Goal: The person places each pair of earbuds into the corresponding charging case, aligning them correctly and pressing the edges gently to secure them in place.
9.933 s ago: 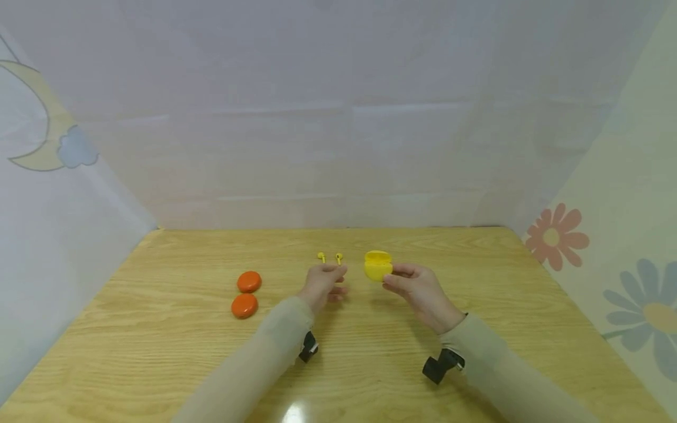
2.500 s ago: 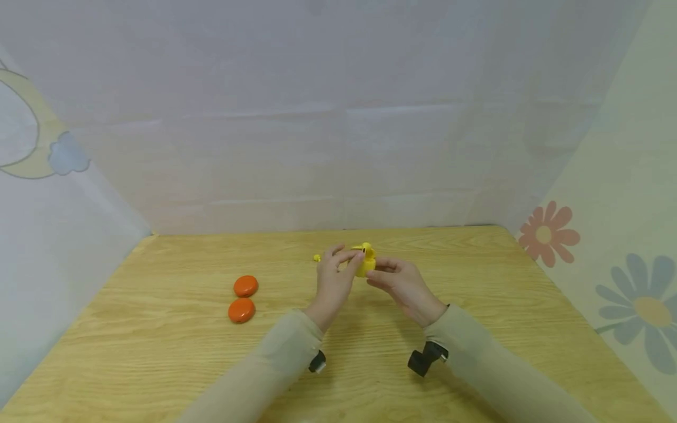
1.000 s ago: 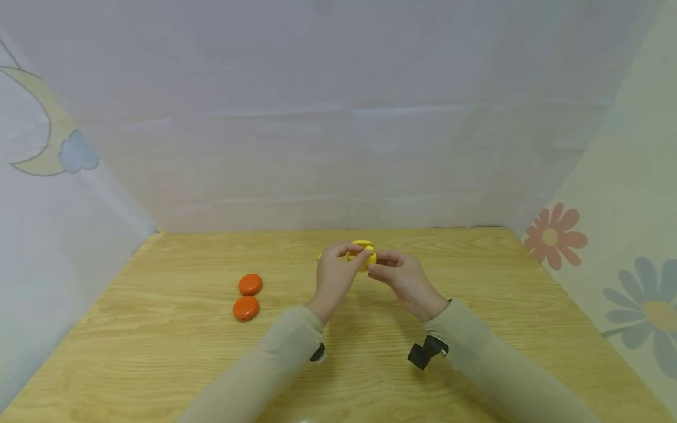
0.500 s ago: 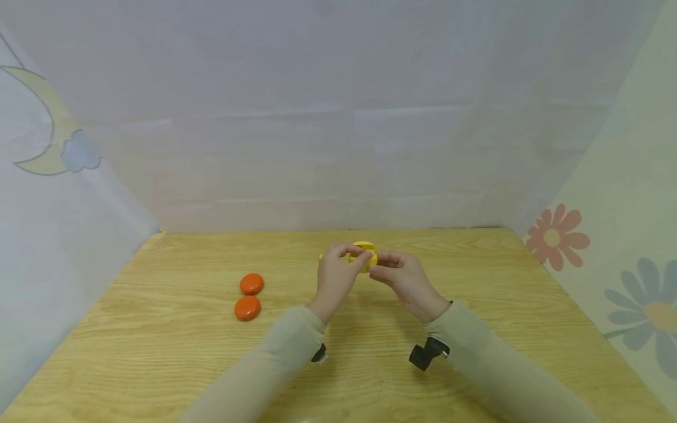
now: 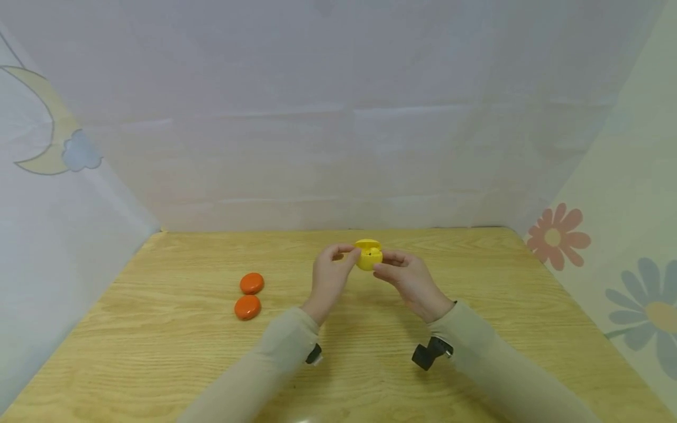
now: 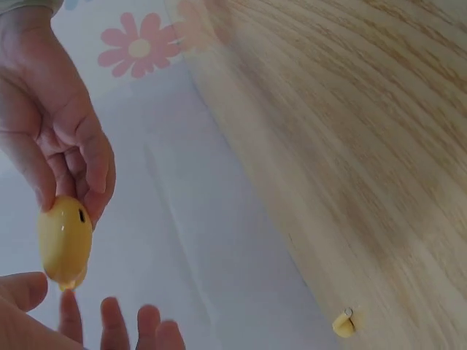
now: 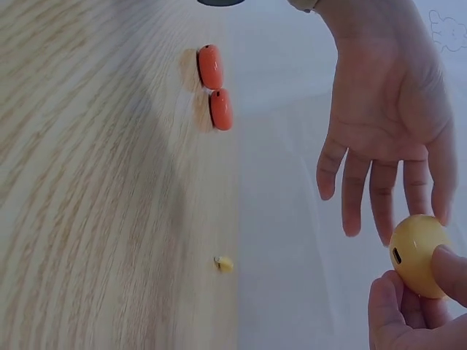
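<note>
My right hand [image 5: 415, 282] grips the yellow earbud case [image 5: 368, 262] by its right side, thumb in front and fingers behind. The case is held above the table with its lid up, and a yellow earbud [image 5: 374, 251] sits in it. My left hand [image 5: 329, 279] is at the case's left edge; in the right wrist view its fingers [image 7: 355, 193] are fairly straight and hold nothing. Another yellow earbud [image 6: 344, 323] lies on the table in the left wrist view; the left hand hides it in the head view.
Two round orange cases [image 5: 251, 283] [image 5: 247, 307] lie one behind the other on the wooden table [image 5: 158, 346], left of the hands. A pale cloth wall [image 5: 338, 164] rises behind the table's far edge, with printed side walls left and right.
Both earbuds lay on the table at first; one is now in the case. My left fingers, pinching at the case half a second ago, have let go and drawn slightly left.
</note>
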Available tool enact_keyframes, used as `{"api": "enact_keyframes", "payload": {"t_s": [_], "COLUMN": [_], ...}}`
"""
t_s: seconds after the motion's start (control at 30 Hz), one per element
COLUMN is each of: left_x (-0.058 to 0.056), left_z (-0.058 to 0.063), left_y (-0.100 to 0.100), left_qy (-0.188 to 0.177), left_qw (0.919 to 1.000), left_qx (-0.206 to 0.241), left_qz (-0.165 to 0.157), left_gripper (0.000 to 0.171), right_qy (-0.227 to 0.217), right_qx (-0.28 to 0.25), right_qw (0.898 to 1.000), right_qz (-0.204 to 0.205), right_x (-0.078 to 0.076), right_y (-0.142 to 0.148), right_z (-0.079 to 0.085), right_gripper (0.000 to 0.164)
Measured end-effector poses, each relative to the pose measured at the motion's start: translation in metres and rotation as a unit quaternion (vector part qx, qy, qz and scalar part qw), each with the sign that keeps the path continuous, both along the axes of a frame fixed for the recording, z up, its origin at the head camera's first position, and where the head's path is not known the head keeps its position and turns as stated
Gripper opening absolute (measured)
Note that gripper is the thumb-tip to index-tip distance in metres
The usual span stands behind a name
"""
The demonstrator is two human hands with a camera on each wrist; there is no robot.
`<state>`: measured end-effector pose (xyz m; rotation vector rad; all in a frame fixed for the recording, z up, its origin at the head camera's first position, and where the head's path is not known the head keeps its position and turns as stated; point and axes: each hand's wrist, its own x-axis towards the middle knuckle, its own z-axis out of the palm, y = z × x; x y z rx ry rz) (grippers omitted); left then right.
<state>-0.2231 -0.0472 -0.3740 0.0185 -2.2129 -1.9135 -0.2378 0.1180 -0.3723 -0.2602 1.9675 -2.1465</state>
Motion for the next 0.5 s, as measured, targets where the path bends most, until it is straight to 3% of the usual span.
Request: {"api": "enact_keyframes", "payload": {"t_s": [0.2,0.5], "left_x": [-0.005,-0.013], "left_z": [-0.003,-0.012], "left_y": [-0.010,-0.023], "left_qy": [-0.021,-0.084], "left_qw": [0.9996,0.9959], "left_qx": [-0.007,0.018], "left_qz": [0.020,0.028], "left_gripper": [0.031,0.032], "right_qy": [0.008,-0.003], "right_qx": [-0.003,-0.017], "right_qw": [1.000,1.000], "right_qz": [0.006,0.002], "right_x": [-0.001,-0.002], "right_y": [0.004,0.006], "right_z": [0.000,0.001], "right_gripper": [0.042,0.042]}}
